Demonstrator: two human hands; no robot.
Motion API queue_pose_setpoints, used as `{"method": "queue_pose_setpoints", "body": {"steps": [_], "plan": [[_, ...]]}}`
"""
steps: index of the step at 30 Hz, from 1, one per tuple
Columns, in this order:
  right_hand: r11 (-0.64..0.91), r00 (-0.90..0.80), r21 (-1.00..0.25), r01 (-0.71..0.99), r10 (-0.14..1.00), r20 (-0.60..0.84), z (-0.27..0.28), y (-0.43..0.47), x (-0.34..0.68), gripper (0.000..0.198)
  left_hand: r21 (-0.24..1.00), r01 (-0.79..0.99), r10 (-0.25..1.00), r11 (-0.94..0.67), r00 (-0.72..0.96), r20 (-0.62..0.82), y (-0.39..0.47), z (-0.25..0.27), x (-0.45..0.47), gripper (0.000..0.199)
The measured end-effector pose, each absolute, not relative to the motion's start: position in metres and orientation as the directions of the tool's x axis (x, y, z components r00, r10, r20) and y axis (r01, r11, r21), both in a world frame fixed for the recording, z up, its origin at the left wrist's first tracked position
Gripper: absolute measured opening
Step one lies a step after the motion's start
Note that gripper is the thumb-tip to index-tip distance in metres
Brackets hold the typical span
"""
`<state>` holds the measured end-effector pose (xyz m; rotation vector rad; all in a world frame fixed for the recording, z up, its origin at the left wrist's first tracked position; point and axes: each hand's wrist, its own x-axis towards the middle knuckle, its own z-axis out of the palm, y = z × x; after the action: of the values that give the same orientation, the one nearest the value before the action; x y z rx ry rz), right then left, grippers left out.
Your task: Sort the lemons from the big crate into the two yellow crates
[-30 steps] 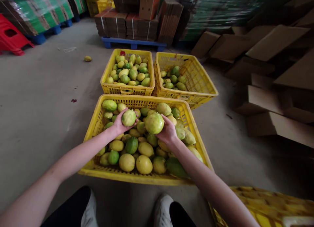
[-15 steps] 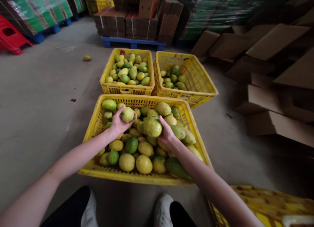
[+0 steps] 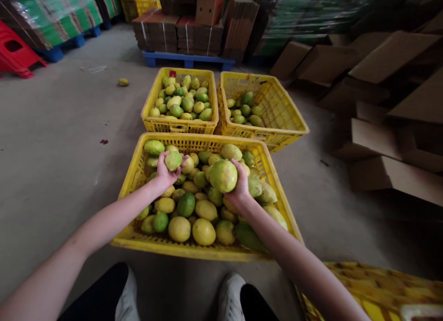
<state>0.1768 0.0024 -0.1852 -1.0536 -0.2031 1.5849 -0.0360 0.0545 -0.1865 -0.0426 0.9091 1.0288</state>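
Note:
My left hand cups a small yellow-green lemon over the left part of a large yellow crate. In my right hand is a bigger, rounder yellow-green lemon, its thumb along the fruit's right side. Both fruits are held just above the pile. Below them the crate is filled with lemons, some yellow, some deep green, such as a green lemon and a yellow lemon near the front.
Behind stand a yellow crate full of lemons and a part-filled crate. Another crate is at lower right. A stray lemon lies on the floor. Cardboard boxes spread along the right; a blue pallet carries stacked cardboard.
My hands have moved apart slightly, the left leftward and the right rightward, each with its lemon. Both lemons have turned a little in the hands.

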Motion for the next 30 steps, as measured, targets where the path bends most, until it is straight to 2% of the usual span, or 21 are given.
{"method": "queue_pose_setpoints", "body": {"steps": [3,6,10,13,16,21,27,30], "plan": [[-0.373,-0.021,-0.646,-0.666,0.875,-0.484,-0.186,0.003,0.177,0.017,0.361,-0.724,0.697,0.588,0.227,-0.68,0.056,-0.193,-0.037,0.038],[-0.504,-0.133,-0.583,-0.638,0.817,-0.56,-0.188,0.002,0.174,0.026,0.358,-0.742,0.683,0.567,0.18,-0.708,0.057,-0.197,-0.034,0.034],[-0.581,-0.135,-0.522,-0.625,0.739,-0.661,-0.187,0.0,0.167,0.036,0.371,-0.774,0.701,0.514,0.129,-0.701,0.059,-0.194,-0.028,0.034],[-0.592,-0.147,-0.497,-0.635,0.723,-0.675,-0.185,0.001,0.163,0.039,0.386,-0.749,0.722,0.538,0.174,-0.67,0.057,-0.192,-0.025,0.029],[-0.581,-0.155,-0.489,-0.651,0.732,-0.663,-0.181,0.003,0.164,0.034,0.403,-0.734,0.758,0.547,0.23,-0.61,0.054,-0.192,-0.023,0.024],[-0.464,-0.136,-0.491,-0.737,0.814,-0.565,-0.177,0.005,0.17,0.022,0.485,-0.742,0.826,0.462,0.161,-0.54,0.053,-0.193,-0.022,0.021],[-0.459,-0.135,-0.514,-0.725,0.826,-0.548,-0.184,0.004,0.171,0.02,0.348,-0.744,0.717,0.571,0.245,-0.652,0.056,-0.197,-0.025,0.038],[-0.432,-0.086,-0.539,-0.723,0.831,-0.55,-0.184,0.003,0.172,0.018,0.352,-0.722,0.699,0.596,0.249,-0.671,0.055,-0.2,-0.025,0.035]]}}
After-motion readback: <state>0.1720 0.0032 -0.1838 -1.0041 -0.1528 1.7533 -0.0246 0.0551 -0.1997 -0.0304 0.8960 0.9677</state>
